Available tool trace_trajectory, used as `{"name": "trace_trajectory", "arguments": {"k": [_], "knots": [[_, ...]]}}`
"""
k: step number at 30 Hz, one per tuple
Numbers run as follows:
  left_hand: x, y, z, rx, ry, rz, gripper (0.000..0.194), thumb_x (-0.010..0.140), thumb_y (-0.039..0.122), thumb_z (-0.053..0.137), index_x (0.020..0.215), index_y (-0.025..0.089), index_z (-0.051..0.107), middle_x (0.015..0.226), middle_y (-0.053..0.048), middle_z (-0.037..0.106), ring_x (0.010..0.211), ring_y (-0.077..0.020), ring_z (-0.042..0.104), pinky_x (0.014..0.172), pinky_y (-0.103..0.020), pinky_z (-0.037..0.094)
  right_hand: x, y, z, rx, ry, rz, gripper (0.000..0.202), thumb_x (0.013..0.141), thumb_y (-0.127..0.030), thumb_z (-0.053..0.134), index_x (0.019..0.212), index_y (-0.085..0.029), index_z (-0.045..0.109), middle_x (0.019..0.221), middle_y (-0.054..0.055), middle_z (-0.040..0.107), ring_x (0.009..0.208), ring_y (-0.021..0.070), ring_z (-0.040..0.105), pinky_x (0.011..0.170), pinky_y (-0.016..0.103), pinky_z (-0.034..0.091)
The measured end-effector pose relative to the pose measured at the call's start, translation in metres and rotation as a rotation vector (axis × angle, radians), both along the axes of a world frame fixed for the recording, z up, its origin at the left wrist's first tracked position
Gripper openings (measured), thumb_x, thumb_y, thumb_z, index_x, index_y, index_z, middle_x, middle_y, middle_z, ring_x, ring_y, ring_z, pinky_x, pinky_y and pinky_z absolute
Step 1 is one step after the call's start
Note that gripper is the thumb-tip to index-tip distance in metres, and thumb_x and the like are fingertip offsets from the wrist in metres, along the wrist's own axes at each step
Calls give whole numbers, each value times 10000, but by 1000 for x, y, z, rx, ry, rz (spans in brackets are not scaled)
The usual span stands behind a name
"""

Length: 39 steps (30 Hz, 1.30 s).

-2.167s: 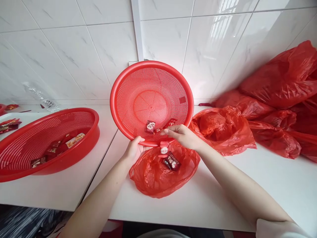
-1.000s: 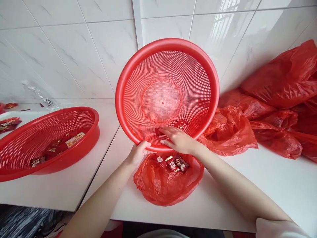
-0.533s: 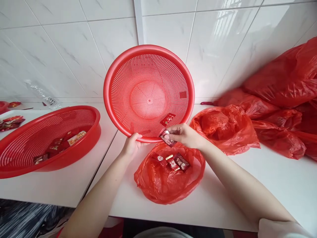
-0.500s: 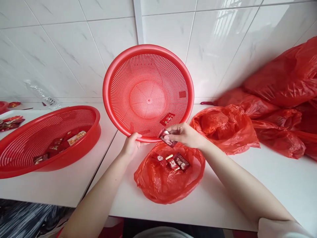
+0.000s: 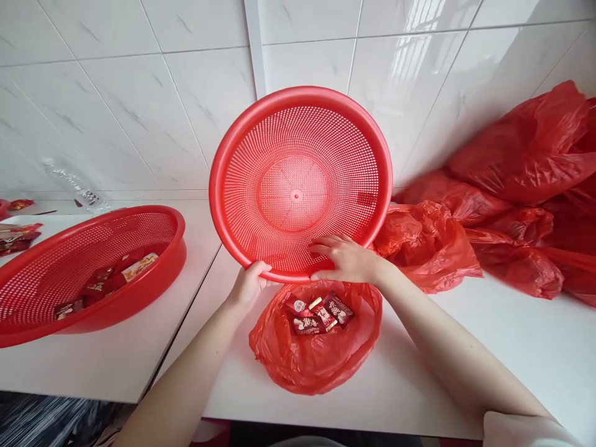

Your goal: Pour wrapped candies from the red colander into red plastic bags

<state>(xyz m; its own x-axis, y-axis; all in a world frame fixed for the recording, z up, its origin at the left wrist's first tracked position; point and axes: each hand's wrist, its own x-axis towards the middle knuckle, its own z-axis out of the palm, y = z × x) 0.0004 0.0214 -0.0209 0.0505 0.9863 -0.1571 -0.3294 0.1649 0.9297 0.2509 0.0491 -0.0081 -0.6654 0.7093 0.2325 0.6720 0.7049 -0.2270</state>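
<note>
A round red mesh basket (image 5: pixel 294 195) is tilted up on its side, its inside facing me. My left hand (image 5: pixel 250 284) grips its lower rim, thumb over the edge. Inside the lower right part of the basket, my right hand (image 5: pixel 347 259) has its fingers spread; what lies beneath them, if anything, is hidden. Just below the rim, an open red plastic bag (image 5: pixel 316 366) holds several small wrapped packets (image 5: pixel 306 325), dark red and red with gold ends.
At the left, a second red basket (image 5: pixel 174 248) holds more packets. A clear plastic bottle (image 5: pixel 77 186) lies behind it. Several red bags (image 5: pixel 521 161) are piled at the right, beside another open red bag (image 5: pixel 426 248). A tiled wall stands behind.
The packet my right hand held is now in the bag below. My right hand has opened and reached into the basket, where the loose packet no longer shows. The basket sits further right in view.
</note>
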Motion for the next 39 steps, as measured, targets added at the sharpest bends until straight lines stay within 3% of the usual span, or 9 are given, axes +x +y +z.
{"name": "trace_trajectory", "arguments": {"k": [6,10,14,19,25,30,32,35,39], "knots": [[-10,14,2,5,-38,9,102,621,193,603,601,157,509,680,-31,571,773,-221,619,784,-441,532,-3,-5,15,-393,500,35,260,901,-372,555,1015,-178,686,885,49,719,800,181,684,763,344,557],[-16,19,2,-2,-70,35,78,639,186,587,637,154,516,753,-50,613,777,-204,617,762,-398,532,-3,-8,22,-857,766,24,366,822,-460,648,1011,-148,676,909,65,720,822,195,715,705,317,594],[-18,20,2,3,-74,46,65,653,185,580,652,149,526,732,-54,618,739,-200,617,711,-371,533,1,-12,30,-944,769,40,373,767,-445,715,986,-145,691,934,71,724,816,189,722,702,287,594],[-19,19,3,45,-89,55,52,676,185,585,698,154,548,768,-37,622,758,-189,619,727,-367,542,10,-24,45,-788,529,141,359,829,-495,625,920,-161,723,873,48,739,786,189,706,719,296,574],[-19,13,8,26,-96,-26,81,705,206,573,748,146,608,839,-81,683,803,-231,659,733,-372,541,20,-16,31,-158,365,-160,667,806,-342,667,1416,-286,403,1137,70,682,865,216,695,787,346,543],[-35,-6,38,99,215,-335,317,751,390,618,953,152,674,1030,-166,692,969,-352,663,798,-426,508,20,-11,30,207,542,-349,372,727,-334,713,1057,-223,581,992,60,689,799,206,662,779,330,519],[-52,-13,53,297,528,-119,393,727,385,678,1082,222,649,1217,-137,631,1099,-360,603,900,-449,461,25,-14,38,254,632,-452,362,686,-325,729,998,-229,575,945,40,692,737,190,654,733,313,515],[-88,-15,61,497,1061,504,487,670,323,735,1130,237,602,1358,-143,523,1300,-393,407,1065,-529,269,39,-18,49,246,735,-573,387,638,-304,744,980,-251,570,907,5,686,702,171,643,690,291,500],[-136,2,44,252,1342,794,379,577,285,785,871,179,571,959,-162,639,1218,-479,431,1030,-654,96,58,-19,58,274,821,-674,371,603,-296,754,929,-255,583,853,-19,664,720,158,626,686,275,478]]}}
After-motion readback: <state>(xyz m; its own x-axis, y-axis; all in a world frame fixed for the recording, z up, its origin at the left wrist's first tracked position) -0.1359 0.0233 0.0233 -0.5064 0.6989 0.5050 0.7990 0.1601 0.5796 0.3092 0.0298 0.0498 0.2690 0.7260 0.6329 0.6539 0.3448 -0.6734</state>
